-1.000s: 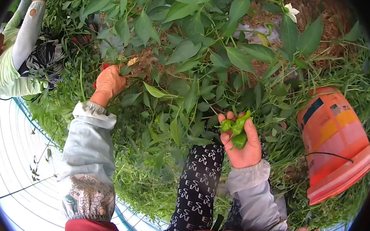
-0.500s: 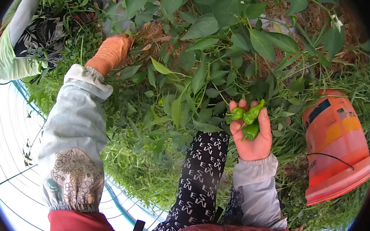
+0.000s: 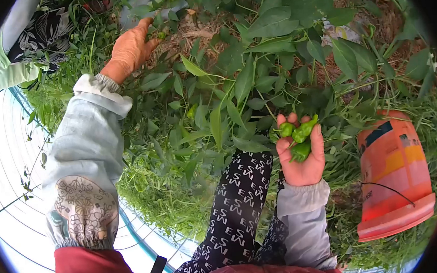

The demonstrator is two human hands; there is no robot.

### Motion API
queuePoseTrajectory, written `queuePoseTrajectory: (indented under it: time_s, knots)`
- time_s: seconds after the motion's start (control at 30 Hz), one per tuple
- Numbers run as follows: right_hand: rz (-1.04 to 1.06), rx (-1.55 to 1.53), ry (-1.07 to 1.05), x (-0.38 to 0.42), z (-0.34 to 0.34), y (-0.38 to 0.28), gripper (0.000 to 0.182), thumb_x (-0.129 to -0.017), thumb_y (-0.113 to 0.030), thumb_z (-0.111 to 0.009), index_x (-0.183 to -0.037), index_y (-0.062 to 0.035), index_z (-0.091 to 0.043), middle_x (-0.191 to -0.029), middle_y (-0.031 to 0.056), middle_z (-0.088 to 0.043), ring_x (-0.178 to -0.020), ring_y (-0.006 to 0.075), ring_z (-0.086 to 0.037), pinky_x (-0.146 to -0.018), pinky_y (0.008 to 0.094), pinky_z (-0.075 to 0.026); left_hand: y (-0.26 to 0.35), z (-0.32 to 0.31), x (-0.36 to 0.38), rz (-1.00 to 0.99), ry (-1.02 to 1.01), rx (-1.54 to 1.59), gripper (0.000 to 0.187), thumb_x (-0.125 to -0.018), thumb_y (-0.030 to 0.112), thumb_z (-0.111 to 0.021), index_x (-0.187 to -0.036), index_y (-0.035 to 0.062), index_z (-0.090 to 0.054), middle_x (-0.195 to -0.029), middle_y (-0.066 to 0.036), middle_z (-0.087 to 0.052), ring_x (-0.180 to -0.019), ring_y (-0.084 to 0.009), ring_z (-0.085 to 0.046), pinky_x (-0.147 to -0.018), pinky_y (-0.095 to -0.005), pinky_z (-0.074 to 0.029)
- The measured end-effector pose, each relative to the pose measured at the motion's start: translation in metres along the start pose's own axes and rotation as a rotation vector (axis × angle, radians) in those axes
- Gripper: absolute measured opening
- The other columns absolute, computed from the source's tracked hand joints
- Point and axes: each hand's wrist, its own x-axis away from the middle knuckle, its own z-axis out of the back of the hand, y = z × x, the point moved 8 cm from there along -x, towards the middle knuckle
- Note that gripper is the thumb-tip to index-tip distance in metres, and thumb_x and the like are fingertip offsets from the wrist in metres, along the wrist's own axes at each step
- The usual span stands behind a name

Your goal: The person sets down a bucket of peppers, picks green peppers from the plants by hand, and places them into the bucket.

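My right hand [image 3: 303, 168] is cupped, palm up, around several green peppers [image 3: 305, 129] with wrinkled skins. Its fingers curl up on one side and the thumb on the other. At the upper left, my left hand [image 3: 127, 50] reaches into the pepper plants [image 3: 245, 83], index finger stretched out and thumb apart from it. Just beyond the gap between them is a small green pepper [image 3: 162, 35] among the leaves; I cannot make out any contact. Another green pepper [image 3: 192, 111] hangs half hidden in the foliage between my hands.
On the right, an orange bucket [image 3: 392, 164] with a thin wire handle rests in the grass, wide rim toward me. My patterned trouser leg [image 3: 244, 201] is below the plants. Another person's pale green clothing [image 3: 8, 71] shows at the upper left. White ribbed sheeting [image 3: 4, 153] lies left.
My left hand's fingers have spread, and the small pepper beside them has come into view. My right hand still holds its peppers, slightly further right in view.
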Motion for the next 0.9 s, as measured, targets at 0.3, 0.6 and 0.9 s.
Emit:
queuePoseTrajectory:
  time_s: [0.3,0.6,0.9]
  knots:
    - [-0.019,0.041,0.005,0.001,0.006,0.007,0.023,-0.09,-0.025,-0.053,-0.108,-0.0096,-0.052,-0.112,0.0091,-0.056,-0.112,0.0287,-0.05,-0.07,0.0335,-0.048,0.108,-0.041,0.129,-0.304,-0.37,0.304,0.015,-0.074,0.009,-0.058,-0.087,0.0032,-0.055,-0.085,-0.014,-0.057,-0.081,-0.0337,-0.058,-0.07,-0.0408,-0.048]
    - [-0.078,0.267,0.087,0.04,0.021,0.012,0.022,-0.089,-0.022,-0.054,-0.106,-0.0088,-0.052,-0.11,0.0095,-0.056,-0.11,0.0281,-0.05,-0.07,0.0323,-0.048,0.075,-0.103,0.162,0.182,-0.809,0.625,0.024,-0.08,0.023,-0.057,-0.095,0.0058,-0.064,-0.093,-0.016,-0.063,-0.094,-0.0317,-0.058,-0.081,-0.0385,-0.046]
    - [-0.045,0.396,0.167,0.091,0.013,-0.004,0.019,-0.087,-0.017,-0.057,-0.104,-0.0085,-0.055,-0.104,0.0099,-0.059,-0.104,0.0267,-0.055,-0.067,0.0292,-0.049,0.126,-0.111,0.202,-0.494,-1.014,-0.174,0.017,-0.071,0.014,-0.062,-0.087,0.01,-0.068,-0.093,-0.008,-0.066,-0.085,-0.0275,-0.063,-0.067,-0.0394,-0.05]
